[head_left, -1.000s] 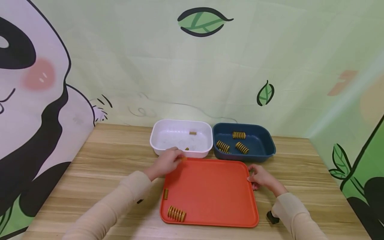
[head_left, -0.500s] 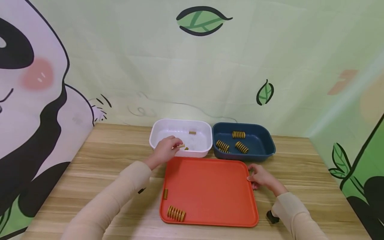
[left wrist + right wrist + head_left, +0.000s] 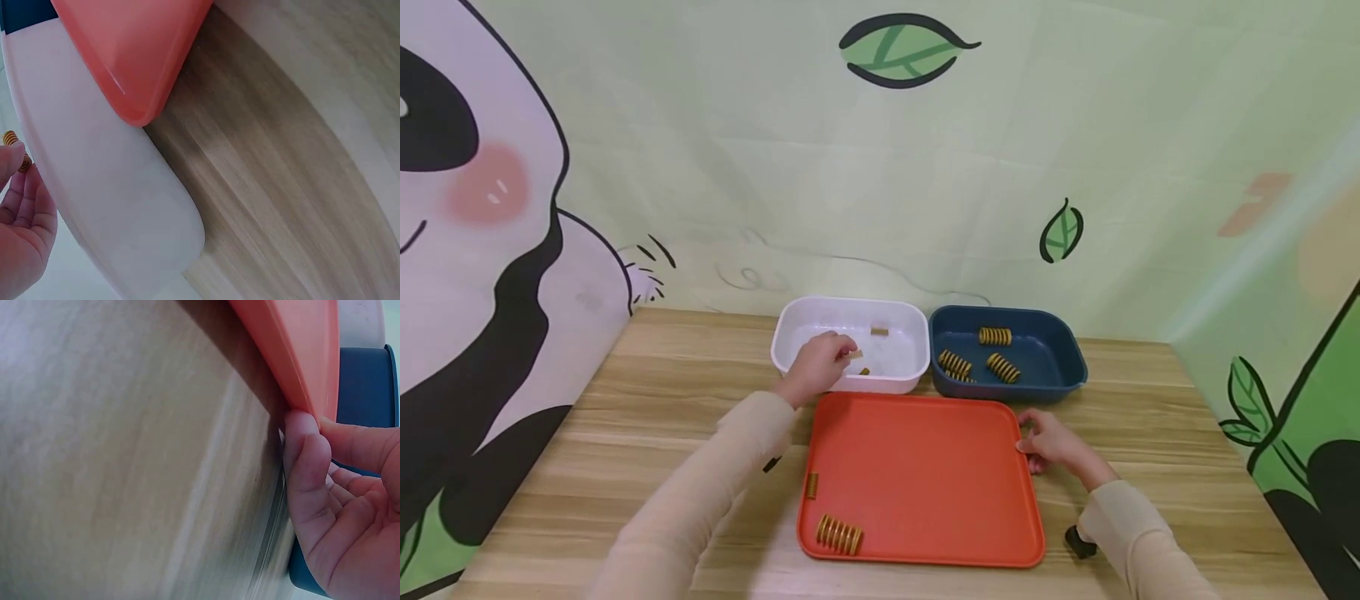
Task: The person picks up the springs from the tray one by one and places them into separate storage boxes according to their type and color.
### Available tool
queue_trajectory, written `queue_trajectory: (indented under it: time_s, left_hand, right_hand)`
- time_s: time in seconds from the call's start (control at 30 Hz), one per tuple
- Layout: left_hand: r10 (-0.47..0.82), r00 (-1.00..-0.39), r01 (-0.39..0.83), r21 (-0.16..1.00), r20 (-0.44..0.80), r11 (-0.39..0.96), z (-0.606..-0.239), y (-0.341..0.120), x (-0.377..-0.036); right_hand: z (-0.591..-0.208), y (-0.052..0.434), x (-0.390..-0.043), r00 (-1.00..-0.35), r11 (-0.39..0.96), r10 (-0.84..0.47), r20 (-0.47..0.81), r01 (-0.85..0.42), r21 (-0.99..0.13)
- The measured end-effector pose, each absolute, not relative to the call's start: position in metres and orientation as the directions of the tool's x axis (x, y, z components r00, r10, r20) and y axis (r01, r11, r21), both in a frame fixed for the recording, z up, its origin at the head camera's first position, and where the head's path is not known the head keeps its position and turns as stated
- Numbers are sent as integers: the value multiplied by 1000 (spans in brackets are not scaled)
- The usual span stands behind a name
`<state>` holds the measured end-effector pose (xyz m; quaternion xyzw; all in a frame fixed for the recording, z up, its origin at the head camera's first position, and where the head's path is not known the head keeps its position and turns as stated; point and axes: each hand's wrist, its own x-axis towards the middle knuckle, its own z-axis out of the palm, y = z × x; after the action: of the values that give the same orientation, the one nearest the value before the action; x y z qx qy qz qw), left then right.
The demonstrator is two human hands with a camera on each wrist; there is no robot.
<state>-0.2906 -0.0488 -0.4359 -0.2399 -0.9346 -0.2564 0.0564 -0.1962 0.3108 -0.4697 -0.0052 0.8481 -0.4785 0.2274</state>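
My left hand (image 3: 820, 362) is over the white bin (image 3: 887, 385), pinching a small gold coil spring (image 3: 10, 138) between thumb and fingers. Another small spring (image 3: 880, 331) lies at the bin's far side, and one more small gold piece (image 3: 864, 372) lies near its front wall. At the right, my right hand (image 3: 1051, 442) grips the edge of the orange tray (image 3: 925, 475); thumb and index finger clasp its rim in the right wrist view. On the tray's left side lie a small spring (image 3: 812, 486) and a large gold spring (image 3: 839, 534).
A dark blue bin (image 3: 1056, 362) stands right of the white one, with several large springs (image 3: 996, 336) in it. Both bins stand behind the tray on a wooden table (image 3: 700, 358). A patterned cloth wall (image 3: 775, 167) rises behind the table.
My left hand has moved with the small spring from the tray's back left corner, up and away over the white bin. The right hand keeps its grip on the tray.
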Motion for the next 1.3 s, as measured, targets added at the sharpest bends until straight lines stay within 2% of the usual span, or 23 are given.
queue_trajectory:
  time_s: [0.9,0.97,1.03,1.1,1.2,1.3]
  left_hand:
    - [291,-957,266,472,22,840,-450,-42,-322]
    - [282,-959,239,473,-22,848,-456,-42,-330]
    - [320,-947,285,481,11,829,-473,-46,-343]
    - [334,-943,289,475,-11,831,-482,-47,-351]
    - [366,-931,323,454,-8,830,-478,-47,-347]
    - [333,-937,259,432,-104,864,-459,-42,-335]
  right_hand:
    - [-468,311,-194,-908,527,-227,-353,190,-828]
    - [-468,311,-194,-908,525,-227,-352,190,-830]
    - [-469,311,-194,-908,525,-228,-351,189,-830]
    - [-469,312,-194,-909,524,-231,-347,184,-831]
    - [-471,313,-195,-911,525,-232,-342,179,-832]
    - [-472,314,-195,-910,527,-234,-342,176,-831]
